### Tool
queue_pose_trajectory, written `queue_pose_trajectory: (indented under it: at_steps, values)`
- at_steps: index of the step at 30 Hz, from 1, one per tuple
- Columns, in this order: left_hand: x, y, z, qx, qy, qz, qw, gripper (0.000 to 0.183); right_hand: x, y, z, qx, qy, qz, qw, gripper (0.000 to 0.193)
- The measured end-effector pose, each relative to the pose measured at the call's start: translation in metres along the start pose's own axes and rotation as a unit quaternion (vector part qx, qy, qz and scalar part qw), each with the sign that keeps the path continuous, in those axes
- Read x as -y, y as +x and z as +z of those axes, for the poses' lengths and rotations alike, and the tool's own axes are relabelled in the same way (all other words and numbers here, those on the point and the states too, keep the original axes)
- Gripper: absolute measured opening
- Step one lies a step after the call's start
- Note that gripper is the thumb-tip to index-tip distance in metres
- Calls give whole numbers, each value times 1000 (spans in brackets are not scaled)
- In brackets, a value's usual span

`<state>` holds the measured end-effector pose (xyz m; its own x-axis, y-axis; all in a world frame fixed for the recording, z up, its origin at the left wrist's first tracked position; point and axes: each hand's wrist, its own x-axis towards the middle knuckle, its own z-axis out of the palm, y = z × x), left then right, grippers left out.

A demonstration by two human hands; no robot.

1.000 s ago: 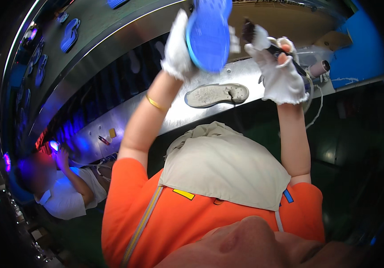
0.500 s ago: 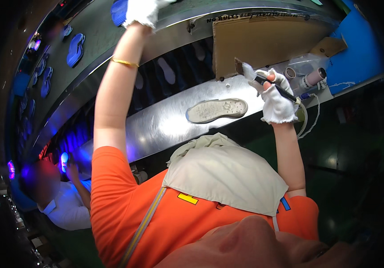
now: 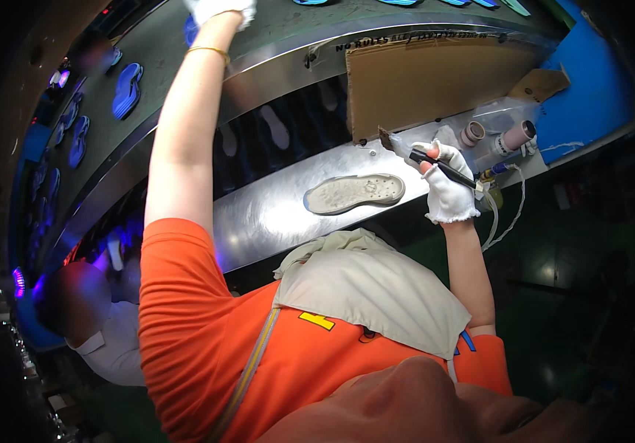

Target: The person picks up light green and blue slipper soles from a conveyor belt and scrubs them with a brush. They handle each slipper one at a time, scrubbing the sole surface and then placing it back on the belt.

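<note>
My left hand (image 3: 223, 10), in a white glove, reaches far over the dark conveyor belt (image 3: 273, 29) at the top edge. A blue shoe sole (image 3: 190, 29) shows partly beneath it; the fingers are cut off or hidden, so whether they grip it I cannot tell. In my right hand (image 3: 450, 188), also gloved with bare fingertips, is a brush (image 3: 446, 171) with a black handle, its dark bristles pointing up and left. A hose trails by that wrist. Left of the brush, a grey-beige shoe sole (image 3: 354, 193) lies flat on the metal table (image 3: 258, 221), touched by neither hand.
Several blue soles (image 3: 127, 90) lie along the belt. A cardboard sheet (image 3: 443, 85) stands behind the table. Pinkish cylinders (image 3: 516, 136) and clear plastic sit at the right, before a blue panel (image 3: 590, 81). Dark racks hold more soles below the belt. Another person (image 3: 107, 343) works at left.
My left hand has shifted left over the belt, by the blue sole. My right hand has come slightly down and left with the brush. The beige sole stays on the table.
</note>
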<state>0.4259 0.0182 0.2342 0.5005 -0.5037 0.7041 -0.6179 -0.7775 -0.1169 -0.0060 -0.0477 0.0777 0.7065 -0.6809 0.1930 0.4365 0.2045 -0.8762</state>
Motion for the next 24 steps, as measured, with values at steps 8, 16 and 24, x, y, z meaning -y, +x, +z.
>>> queue_pose_trajectory:
  at_steps: [8,16,24]
  values:
    - [53,-31,3,158,-349,-236,893,55,-1,6,6,17,-106,29,994,21]
    - [5,-90,-114,301,-878,-88,361,49,-11,7,4,39,-100,61,992,19]
    - [-60,-249,-80,293,-909,-237,179,82,-20,8,7,-38,9,102,994,20]
